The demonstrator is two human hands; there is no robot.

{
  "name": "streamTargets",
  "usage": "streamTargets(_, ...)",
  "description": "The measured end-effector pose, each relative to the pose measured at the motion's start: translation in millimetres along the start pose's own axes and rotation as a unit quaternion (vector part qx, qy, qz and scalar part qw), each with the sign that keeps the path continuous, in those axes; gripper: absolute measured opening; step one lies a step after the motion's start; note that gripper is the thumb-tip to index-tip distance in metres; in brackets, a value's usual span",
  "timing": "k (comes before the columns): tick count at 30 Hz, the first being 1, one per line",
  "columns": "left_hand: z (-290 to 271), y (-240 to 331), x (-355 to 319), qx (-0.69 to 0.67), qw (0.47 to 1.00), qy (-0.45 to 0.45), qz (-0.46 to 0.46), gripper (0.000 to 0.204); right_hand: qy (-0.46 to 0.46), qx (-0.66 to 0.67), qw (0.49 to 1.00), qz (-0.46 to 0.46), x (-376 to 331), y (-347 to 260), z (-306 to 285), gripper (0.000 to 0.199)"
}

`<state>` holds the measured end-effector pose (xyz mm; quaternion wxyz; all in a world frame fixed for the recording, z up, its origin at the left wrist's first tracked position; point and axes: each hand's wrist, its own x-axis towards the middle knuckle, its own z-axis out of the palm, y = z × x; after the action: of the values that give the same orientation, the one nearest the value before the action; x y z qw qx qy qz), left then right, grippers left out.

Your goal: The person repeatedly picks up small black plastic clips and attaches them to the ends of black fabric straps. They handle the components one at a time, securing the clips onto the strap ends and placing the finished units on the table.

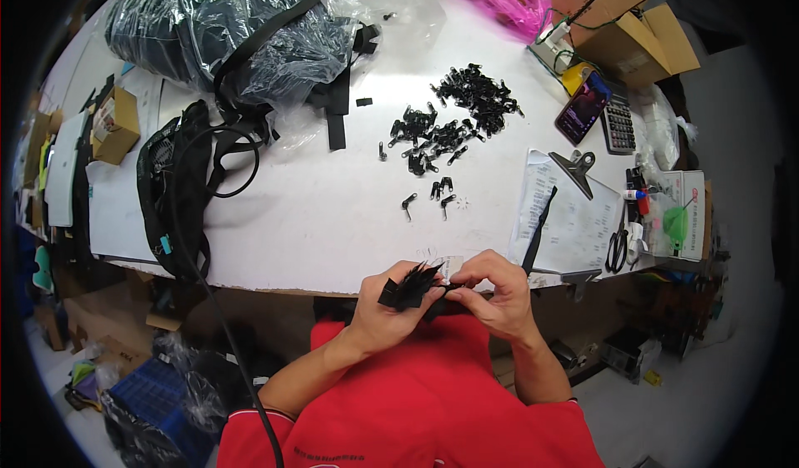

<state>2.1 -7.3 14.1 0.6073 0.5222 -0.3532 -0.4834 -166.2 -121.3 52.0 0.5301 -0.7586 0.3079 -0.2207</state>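
Just over the table's front edge, my left hand (383,312) is closed around a bundle of black strips (408,288) that look like zipper tape, their cut ends fanned out. Beside it my right hand (501,295) pinches a dark strip end between thumb and fingers, close to the left fingertips. Whether a slider sits in that pinch is hidden. Beyond both hands lies a heap of black zipper sliders (481,100), with a looser cluster (431,138) to its near left. A few single sliders (441,188) lie nearer to me.
Plastic-wrapped dark goods (241,35) fill the far left, and a black bag (176,177) with straps lies below them. At right are a clipboard with papers (566,210), a phone (583,108), a calculator (618,123), scissors (617,250) and cardboard boxes (628,48). A black cable crosses the left side.
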Motion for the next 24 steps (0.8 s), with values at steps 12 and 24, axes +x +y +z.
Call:
streamTargets(12, -1, 6, -1, 0.044, 0.999, -0.016, -0.013, 0.021, 0.029, 0.067, 0.997, -0.002, -10, 15, 7, 0.02)
streamTargets(24, -3, 7, 6, 0.082, 0.992, -0.008, 0.098, 0.022, 0.039, 0.017, 0.998, 0.047, -18, -2, 9, 0.015)
